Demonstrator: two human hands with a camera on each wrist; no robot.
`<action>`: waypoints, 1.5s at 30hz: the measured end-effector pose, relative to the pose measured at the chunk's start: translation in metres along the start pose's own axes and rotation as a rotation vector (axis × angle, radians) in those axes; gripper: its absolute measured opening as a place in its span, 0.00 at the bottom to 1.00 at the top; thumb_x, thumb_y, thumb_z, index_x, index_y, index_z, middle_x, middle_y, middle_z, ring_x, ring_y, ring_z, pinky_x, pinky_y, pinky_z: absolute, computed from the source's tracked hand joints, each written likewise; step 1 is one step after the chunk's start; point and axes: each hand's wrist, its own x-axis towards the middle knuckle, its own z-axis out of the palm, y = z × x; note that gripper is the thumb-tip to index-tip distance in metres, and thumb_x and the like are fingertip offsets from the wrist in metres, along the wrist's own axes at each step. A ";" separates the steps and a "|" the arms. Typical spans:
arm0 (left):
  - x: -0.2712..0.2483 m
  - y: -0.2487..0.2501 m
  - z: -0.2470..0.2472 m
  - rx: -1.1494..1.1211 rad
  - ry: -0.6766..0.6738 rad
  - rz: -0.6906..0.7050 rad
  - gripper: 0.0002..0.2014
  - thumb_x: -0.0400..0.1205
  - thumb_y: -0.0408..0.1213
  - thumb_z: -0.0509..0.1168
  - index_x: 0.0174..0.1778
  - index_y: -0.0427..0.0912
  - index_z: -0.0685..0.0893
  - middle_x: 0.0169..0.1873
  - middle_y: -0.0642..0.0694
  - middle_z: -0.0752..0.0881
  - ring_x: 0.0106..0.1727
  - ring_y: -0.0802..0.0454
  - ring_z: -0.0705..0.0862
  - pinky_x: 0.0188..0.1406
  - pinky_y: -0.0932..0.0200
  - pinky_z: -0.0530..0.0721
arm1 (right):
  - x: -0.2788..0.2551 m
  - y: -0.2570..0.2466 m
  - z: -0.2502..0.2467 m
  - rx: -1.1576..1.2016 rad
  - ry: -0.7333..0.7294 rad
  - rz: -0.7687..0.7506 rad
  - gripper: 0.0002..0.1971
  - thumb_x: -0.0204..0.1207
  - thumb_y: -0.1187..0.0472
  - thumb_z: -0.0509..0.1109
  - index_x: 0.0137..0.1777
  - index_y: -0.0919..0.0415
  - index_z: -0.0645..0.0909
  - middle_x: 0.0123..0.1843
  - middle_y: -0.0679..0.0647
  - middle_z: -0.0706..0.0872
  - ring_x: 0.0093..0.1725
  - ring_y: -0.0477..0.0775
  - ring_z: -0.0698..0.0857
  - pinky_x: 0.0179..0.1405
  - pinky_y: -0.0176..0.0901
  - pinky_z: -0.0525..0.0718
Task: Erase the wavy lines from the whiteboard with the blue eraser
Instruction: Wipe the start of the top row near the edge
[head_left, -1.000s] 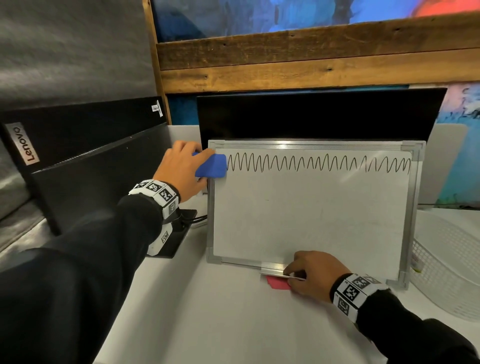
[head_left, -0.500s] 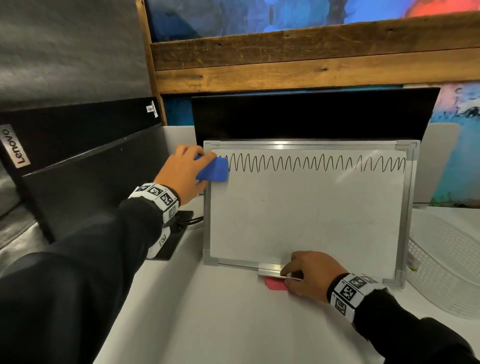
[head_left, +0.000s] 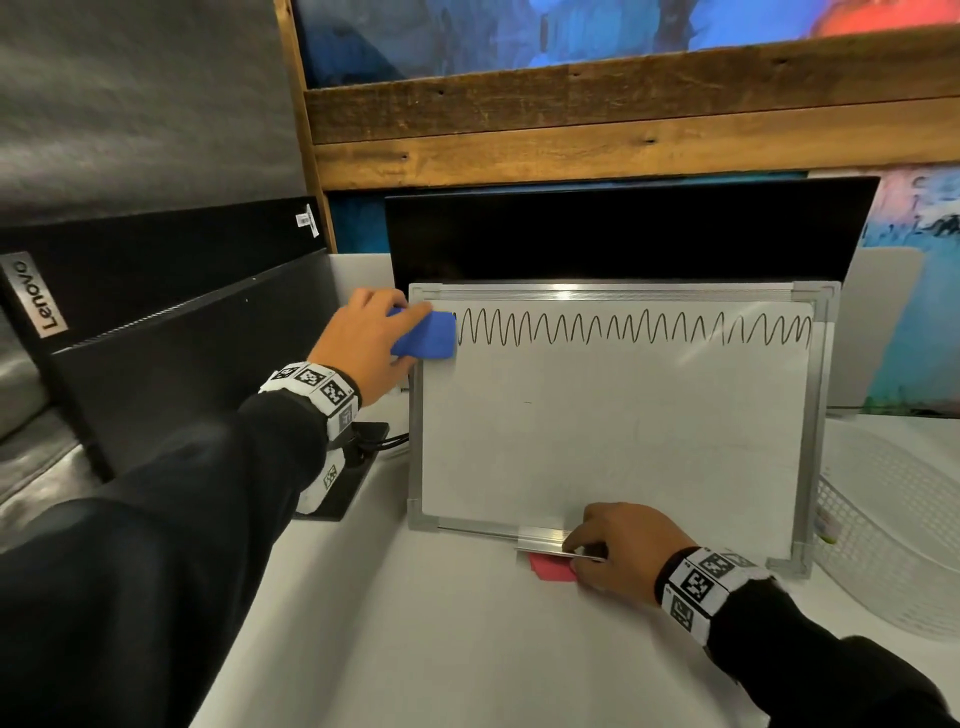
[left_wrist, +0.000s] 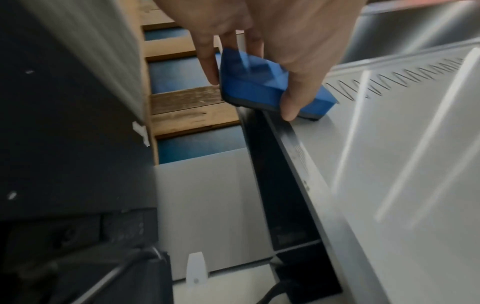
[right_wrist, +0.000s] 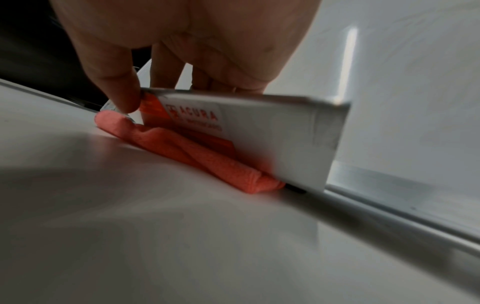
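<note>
One wavy line (head_left: 634, 327) runs along the top of the whiteboard (head_left: 613, 436). At its left end, the left hand (head_left: 363, 345) grips the blue eraser (head_left: 426, 336). The right hand (head_left: 626, 551) pinches the bottom tray (right_wrist: 259, 131). A hard push could tip the whiteboard.

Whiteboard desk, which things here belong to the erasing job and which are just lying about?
In use: blue foam eraser, metal-framed whiteboard, black wavy line, left hand, right hand.
Lying about: folded pink cloth, white mesh basket, black Lenovo monitor.

Blue eraser (head_left: 425, 336), black zigzag line (head_left: 634, 327)

White whiteboard (head_left: 613, 436) in a silver frame; below its lower edge a pink-red cloth (head_left: 551, 567) on the white desk (head_left: 467, 649). Black-and-white checker-marked wristbands (head_left: 701, 582), black sleeves (head_left: 156, 545).
</note>
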 end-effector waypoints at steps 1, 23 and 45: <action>0.000 -0.002 -0.001 -0.023 0.017 -0.049 0.32 0.77 0.44 0.72 0.77 0.50 0.70 0.66 0.43 0.75 0.68 0.39 0.70 0.63 0.43 0.78 | 0.000 0.000 0.000 0.000 0.000 -0.001 0.17 0.73 0.42 0.63 0.60 0.37 0.85 0.46 0.41 0.81 0.45 0.45 0.82 0.45 0.40 0.81; 0.000 -0.001 -0.003 0.051 -0.034 0.038 0.33 0.76 0.47 0.71 0.78 0.53 0.69 0.66 0.44 0.74 0.67 0.41 0.71 0.63 0.43 0.76 | 0.002 0.002 0.005 -0.007 0.022 -0.005 0.17 0.73 0.43 0.62 0.59 0.37 0.85 0.45 0.41 0.80 0.44 0.44 0.82 0.43 0.38 0.80; 0.005 0.016 0.004 0.005 -0.006 0.061 0.32 0.77 0.46 0.70 0.78 0.51 0.69 0.66 0.44 0.74 0.67 0.42 0.71 0.64 0.44 0.78 | 0.004 0.004 0.005 -0.030 0.010 -0.023 0.17 0.73 0.43 0.63 0.59 0.38 0.85 0.45 0.40 0.80 0.44 0.44 0.81 0.41 0.37 0.78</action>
